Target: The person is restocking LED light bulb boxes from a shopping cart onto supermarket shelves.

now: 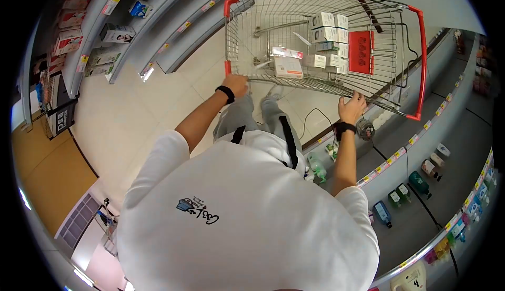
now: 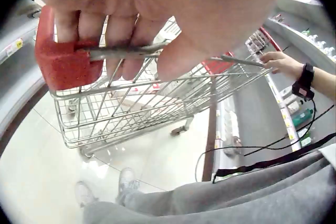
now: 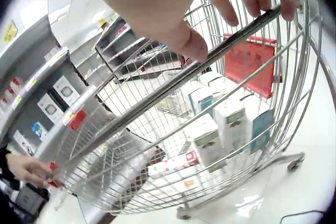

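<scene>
A wire shopping cart (image 1: 294,83) with red corner pieces stands sideways in front of the person. At its left corner the left hand (image 1: 236,84) grips the top rim; in the left wrist view the fingers (image 2: 121,32) bend over the rim beside the red corner (image 2: 65,61). Farther right along the same side, the right hand (image 1: 352,108) holds the rim (image 3: 152,98), thumb and fingers on either side of the bar in the right wrist view. Several white boxes (image 1: 322,34) are stacked inside near a red panel (image 1: 361,52), and a white-and-red box (image 1: 288,66) lies left of them.
Shelves (image 1: 152,33) with boxes run along the left. On the right, a long shelf unit (image 1: 389,196) holds several bottles (image 1: 420,183). A dark cable (image 1: 315,110) hangs near the right wrist. Pale tiled floor (image 1: 200,88) shows between the cart and the left shelves.
</scene>
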The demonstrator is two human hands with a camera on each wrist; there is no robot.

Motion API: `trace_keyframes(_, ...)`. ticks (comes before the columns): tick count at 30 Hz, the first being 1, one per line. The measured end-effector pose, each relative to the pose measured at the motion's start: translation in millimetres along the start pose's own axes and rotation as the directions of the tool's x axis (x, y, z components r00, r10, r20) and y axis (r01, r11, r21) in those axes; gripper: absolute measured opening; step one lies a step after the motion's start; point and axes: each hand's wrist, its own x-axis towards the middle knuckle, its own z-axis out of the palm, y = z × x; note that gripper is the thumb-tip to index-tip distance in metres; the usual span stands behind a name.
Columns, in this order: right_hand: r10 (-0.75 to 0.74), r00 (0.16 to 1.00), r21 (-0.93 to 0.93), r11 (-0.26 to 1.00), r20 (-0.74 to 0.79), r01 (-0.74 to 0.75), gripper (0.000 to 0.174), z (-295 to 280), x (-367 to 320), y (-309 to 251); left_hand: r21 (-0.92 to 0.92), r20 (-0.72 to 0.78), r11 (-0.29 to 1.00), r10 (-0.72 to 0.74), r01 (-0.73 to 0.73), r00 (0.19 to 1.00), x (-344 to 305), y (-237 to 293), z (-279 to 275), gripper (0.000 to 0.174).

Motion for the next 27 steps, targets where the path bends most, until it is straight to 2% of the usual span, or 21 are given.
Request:
trace_keyframes(1, 0.068, 0.995, 0.118, 0.991, -0.069, -0.060, 0.063, 6, -15, -12, 0.006, -0.001, 1.000, -0.004, 0.004, 1.000, -6, 2, 8, 0.032)
trace_keyframes(2, 0.148, 0.981, 0.236, 0.965, -0.128, -0.115, 0.068, 10, -30, -26, -0.090, 0.045, 0.993, 0.085, -0.081, 0.995, -11, 3, 16, 0.034)
trace_keyframes(3, 0.230, 0.969, 0.363, 0.914, -0.089, -0.183, 0.071, 14, -46, -39, -0.189, 0.084, 0.968, 0.183, -0.165, 0.979, -12, 1, 20, 0.036)
trace_keyframes(4, 0.310, 0.950, 0.478, 0.842, -0.044, -0.252, 0.074, 19, -60, -51, -0.183, 0.089, 0.967, 0.198, -0.179, 0.976, -7, -3, 18, 0.036)
trace_keyframes(6, 0.385, 0.918, 0.420, 0.851, -0.092, -0.315, 0.075, 46, -83, -71, -0.327, 0.172, 0.933, 0.214, -0.149, 0.961, 6, -12, 10, 0.036)
trace_keyframes(7, 0.460, 0.882, 0.540, 0.719, 0.102, -0.437, 0.076, 56, -94, -77, -0.328, -0.032, 0.924, 0.194, -0.194, 0.980, 5, -7, -12, 0.031)
trace_keyframes(8, 0.490, 0.818, 0.617, 0.555, 0.301, -0.559, 0.078, 68, -107, -82, -0.275, -0.199, 0.935, 0.174, -0.225, 0.964, 12, -10, -23, 0.030)
trace_keyframes(9, 0.472, 0.825, 0.621, 0.557, 0.310, -0.552, 0.077, 100, -123, -82, -0.221, -0.360, 0.944, 0.156, -0.246, 0.920, 24, -16, -33, 0.028)
trace_keyframes(10, 0.454, 0.832, 0.624, 0.560, 0.318, -0.544, 0.076, 125, -137, -82, -0.049, -0.472, 0.959, 0.224, -0.279, 0.853, 37, -25, -44, 0.030)
trace_keyframes(11, 0.512, 0.758, 0.689, 0.374, 0.404, -0.621, 0.070, 93, -148, -108, 0.118, -0.565, 0.952, 0.299, -0.283, 0.769, 47, -33, -52, 0.033)
trace_keyframes(12, 0.507, 0.719, 0.724, 0.238, 0.476, -0.648, 0.065, 81, -158, -123, 0.113, -0.561, 0.948, 0.309, -0.298, 0.768, 51, -38, -57, 0.033)
trace_keyframes(14, 0.534, 0.725, 0.666, 0.351, 0.435, -0.658, 0.063, 72, -184, -141, 0.189, -0.503, 0.959, 0.281, -0.213, 0.817, 53, -52, -68, 0.038)
trace_keyframes(15, 0.486, 0.714, 0.675, 0.294, 0.504, -0.677, 0.064, 91, -203, -134, 0.119, -0.328, 0.979, 0.197, -0.167, 0.924, 56, -55, -65, 0.030)
trace_keyframes(16, 0.555, 0.770, 0.591, 0.520, 0.316, -0.617, 0.067, 104, -226, -139, 0.033, -0.224, 0.986, 0.168, -0.165, 0.960, 53, -58, -58, 0.028)
trace_keyframes(18, 0.527, 0.735, 0.583, 0.461, 0.427, -0.669, 0.069, 91, -253, -150, -0.079, 0.042, 0.966, 0.249, -0.245, 0.968, 43, -57, -54, 0.026)
trace_keyframes(20, 0.521, 0.799, 0.500, 0.628, 0.300, -0.597, 0.066, 133, -291, -146, -0.104, -0.119, 0.938, 0.317, -0.330, 0.941, 37, -64, -18, 0.021)
trace_keyframes(21, 0.513, 0.781, 0.508, 0.596, 0.355, -0.622, 0.063, 124, -301, -147, -0.113, -0.108, 0.935, 0.325, -0.336, 0.940, 30, -59, -8, 0.020)
trace_keyframes(22, 0.493, 0.655, 0.530, 0.388, 0.572, -0.754, 0.064, 84, -294, -148, -0.119, -0.096, 0.932, 0.333, -0.343, 0.938, 24, -54, 0, 0.019)
trace_keyframes(24, 0.538, 0.685, 0.531, 0.439, 0.491, -0.725, 0.060, 134, -319, -114, -0.116, -0.096, 0.931, 0.336, -0.345, 0.937, 9, -43, 15, 0.020)
trace_keyframes(26, 0.452, 0.821, 0.551, 0.609, 0.350, -0.570, 0.060, 134, -337, -93, -0.143, -0.071, 0.929, 0.334, -0.341, 0.940, -6, -36, 31, 0.021)
trace_keyframes(27, 0.460, 0.802, 0.597, 0.540, 0.381, -0.593, 0.059, 142, -341, -86, -0.160, -0.062, 0.928, 0.331, -0.337, 0.942, -13, -38, 37, 0.021)
